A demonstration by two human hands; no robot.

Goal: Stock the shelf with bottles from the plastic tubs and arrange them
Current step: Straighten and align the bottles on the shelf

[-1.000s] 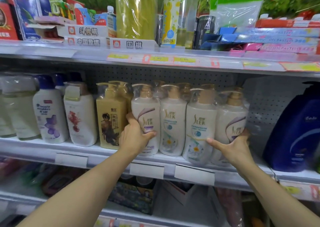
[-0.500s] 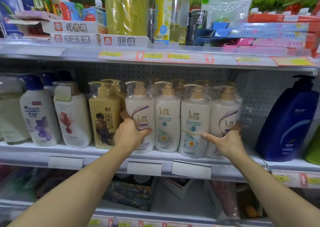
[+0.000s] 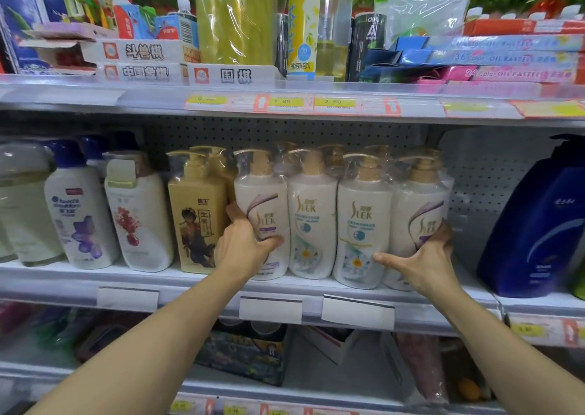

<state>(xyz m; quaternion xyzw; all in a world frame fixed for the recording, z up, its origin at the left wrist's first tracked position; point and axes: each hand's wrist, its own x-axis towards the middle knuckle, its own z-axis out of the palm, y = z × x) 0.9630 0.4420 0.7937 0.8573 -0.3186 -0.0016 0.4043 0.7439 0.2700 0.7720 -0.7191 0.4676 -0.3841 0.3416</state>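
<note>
Middle shelf (image 3: pixel 205 283), grey metal w/ blank white label strips on its front edge, carries a row of four white plastic pump bottles (image 3: pixel 342 221), gold pump heads wrapped in clear film, "SLEK" printed on front. All four stand upright, side by side, touching; more gold pumps show behind them in a 2nd row.

Left hand (image 3: pixel 242 247): grips the leftmost white bottle (image 3: pixel 262 212) of the row. Fingers curl round its left side, into the gap next to the yellow rectangular pump bottle (image 3: pixel 194 224); thumb lies across the front of the bottle, low down.

Right hand (image 3: pixel 422 261): holds the rightmost white bottle (image 3: pixel 418 221). Fingers wrap its right side; thumb extends left across the bottle fronts near the base, tip reaching the third bottle (image 3: pixel 364 224).

Both forearms reach up from the near edge of view to the shelf.

Left of the yellow bottle: white flip-cap bottle w/ red flower print (image 3: pixel 139 221), then white bottle w/ dark blue cap and purple flower print (image 3: pixel 79 212), then a pale translucent bottle at far left, blurred. Right of the row, apart from it: large dark blue pump bottle (image 3: pixel 538 224). Perforated back panel shows in the gap between.

Upper shelf (image 3: pixel 158 98) holds flat white game boxes (image 3: pixel 139 62), pastel boxes (image 3: pixel 512 63), price tags on front rail.
</note>
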